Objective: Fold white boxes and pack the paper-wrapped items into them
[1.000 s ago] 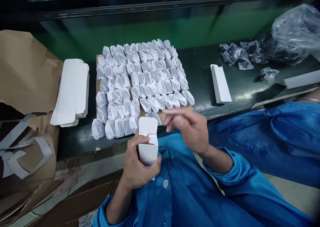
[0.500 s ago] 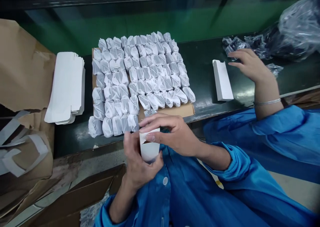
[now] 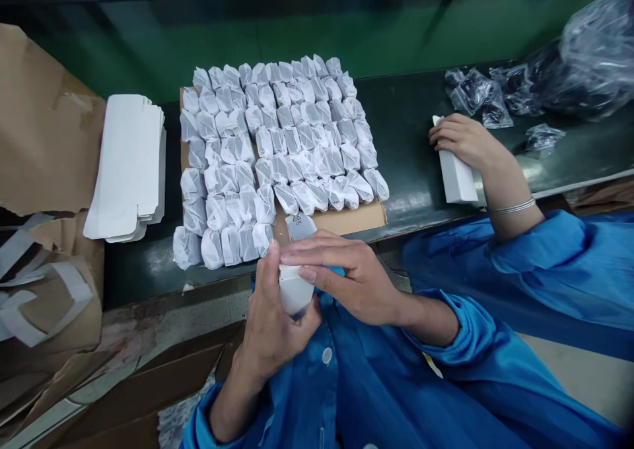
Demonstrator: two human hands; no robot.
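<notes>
A small white carton stands upright in front of my blue work coat. My left hand is wrapped round its sides, thumb at the right. Across its top end lie the fingers of my right hand, with the thumb against the front top edge, pressing the flap down. Just beyond, a flat grey-white bag with a printed mark lies on a cardboard sheet. Several rows of items wrapped in white paper cover most of that sheet. What the carton holds is hidden.
Flat white cartons are stacked at the left, beside a large brown cardboard box. On the dark bench, a co-worker's hand rests on another white carton. Clear plastic-bagged dark parts lie at the far right.
My right fingers have pressed the carton's top flap down, narrowing the gap at its top. The co-worker's hand has come down onto the other carton. The view has shifted slightly.
</notes>
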